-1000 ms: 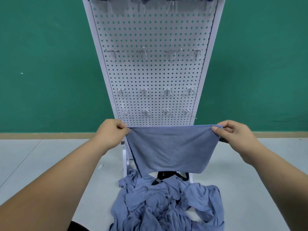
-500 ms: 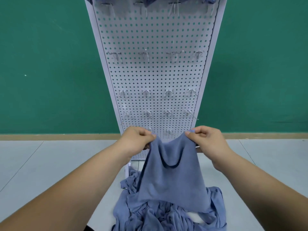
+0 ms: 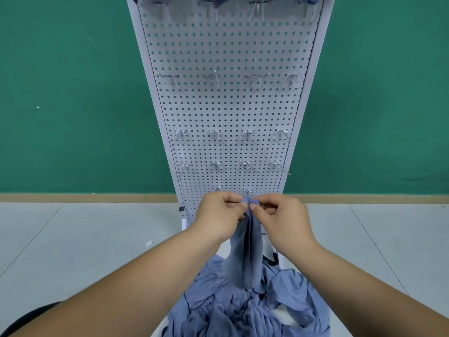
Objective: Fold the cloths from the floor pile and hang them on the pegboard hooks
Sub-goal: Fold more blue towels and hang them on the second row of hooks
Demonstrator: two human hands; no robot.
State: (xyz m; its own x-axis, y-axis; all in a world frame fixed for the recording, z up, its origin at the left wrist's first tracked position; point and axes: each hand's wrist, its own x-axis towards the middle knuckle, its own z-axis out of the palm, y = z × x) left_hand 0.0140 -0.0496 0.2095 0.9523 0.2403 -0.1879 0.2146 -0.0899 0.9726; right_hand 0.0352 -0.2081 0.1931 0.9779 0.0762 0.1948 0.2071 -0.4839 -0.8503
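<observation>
Head view. The pegboard [image 3: 230,105] stands upright against a green wall [image 3: 60,93], its foot on the grey tiled floor [image 3: 73,239]. Rows of metal hooks [image 3: 213,80] are bare across the middle and lower part of the pegboard. At the top edge of the pegboard, blue fabric [image 3: 218,0] hangs over the uppermost row and is cut off by the frame.

In front of the pegboard's lowest hooks, the left hand [image 3: 220,215] and the right hand [image 3: 279,217] are brought together, knuckles nearly touching. Each hand pinches the top edge of one blue cloth [image 3: 245,259] between thumb and curled fingers. The cloth is gathered into a narrow doubled strip and hangs straight down from the two hands. Its lower end reaches the pile [image 3: 243,310]; whether it touches cannot be told.

The pile of crumpled blue cloths lies on the floor at the foot of the pegboard, directly below the hands. A tan skirting strip [image 3: 85,198] runs along the wall either side of the pegboard.
</observation>
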